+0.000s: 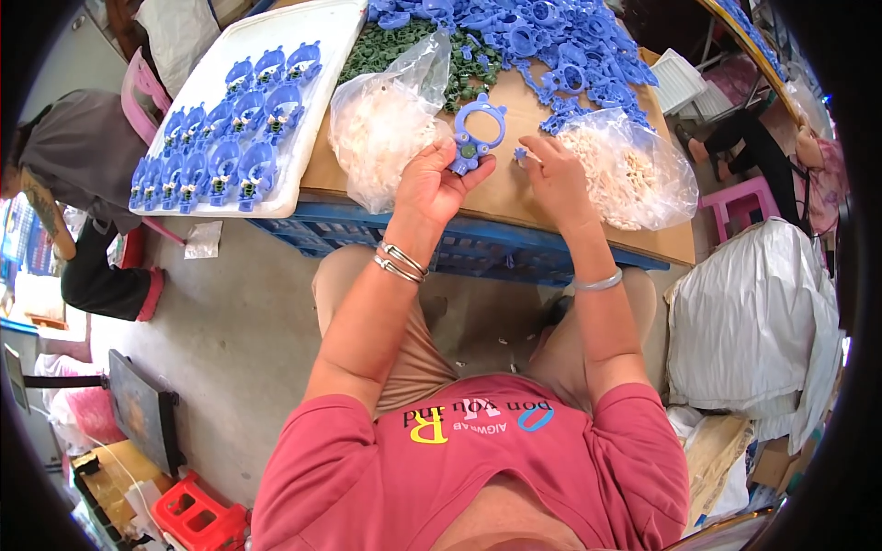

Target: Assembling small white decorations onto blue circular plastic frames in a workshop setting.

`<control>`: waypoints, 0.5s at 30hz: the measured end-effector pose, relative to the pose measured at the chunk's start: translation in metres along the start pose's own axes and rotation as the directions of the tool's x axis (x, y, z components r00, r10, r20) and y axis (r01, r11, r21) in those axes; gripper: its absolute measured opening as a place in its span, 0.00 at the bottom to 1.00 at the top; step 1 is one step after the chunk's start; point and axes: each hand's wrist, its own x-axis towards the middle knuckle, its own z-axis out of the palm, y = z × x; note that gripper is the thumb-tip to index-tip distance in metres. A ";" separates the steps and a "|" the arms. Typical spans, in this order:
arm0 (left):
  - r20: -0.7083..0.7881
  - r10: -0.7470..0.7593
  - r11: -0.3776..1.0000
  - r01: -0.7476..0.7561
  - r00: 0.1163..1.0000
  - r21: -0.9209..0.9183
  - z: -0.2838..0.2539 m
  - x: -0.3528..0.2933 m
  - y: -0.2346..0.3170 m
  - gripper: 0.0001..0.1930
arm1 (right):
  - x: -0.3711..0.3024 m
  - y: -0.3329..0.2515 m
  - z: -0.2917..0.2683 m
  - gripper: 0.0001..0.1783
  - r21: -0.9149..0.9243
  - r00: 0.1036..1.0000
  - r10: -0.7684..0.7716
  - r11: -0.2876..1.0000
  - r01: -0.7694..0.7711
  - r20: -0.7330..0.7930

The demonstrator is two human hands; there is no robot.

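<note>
My left hand [436, 180] is closed on a blue plastic figure part [480, 138] with a round open ring, two small ears and a dark green piece set in its lower body. To its right, my right hand [559, 180] pinches a small blue plastic piece [521, 154] between thumb and fingers, apart from the figure part. Beside the left hand lies a clear bag of small pale pieces [377, 133]. A second clear bag of pale pieces [625, 170] sits just right of my right hand.
Rows of blue figures [220, 119] stand on a white tray [292, 174] at the left. Green pieces [390, 50] and a heap of blue parts [551, 37] lie at the back of the cardboard-topped table [514, 101]. Other people sit at both sides. A white sack [744, 321] stands at right.
</note>
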 end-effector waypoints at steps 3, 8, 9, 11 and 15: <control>-0.007 0.007 1.000 -0.007 1.000 -0.031 0.004 0.000 -0.002 0.04 | 0.000 -0.001 0.006 0.12 -0.191 0.997 -0.008 0.981 0.023 0.079; 0.022 -0.019 1.000 0.019 1.000 0.004 0.002 0.000 -0.001 0.06 | 0.001 -0.002 0.006 0.16 -0.207 0.999 -0.035 0.978 0.039 0.023; 0.020 -0.017 1.000 0.016 1.000 0.005 0.003 0.000 0.000 0.06 | 0.003 0.002 0.007 0.16 -0.116 0.991 -0.085 0.991 0.073 -0.104; 0.021 0.002 1.000 -0.002 1.000 -0.002 0.004 0.000 -0.001 0.07 | 0.005 -0.003 -0.001 0.15 0.308 0.985 0.164 0.941 -0.141 -0.049; 0.022 0.014 1.000 -0.014 1.000 0.012 0.006 0.001 -0.003 0.07 | 0.004 -0.017 -0.010 0.10 0.841 0.940 0.297 0.455 -0.292 0.166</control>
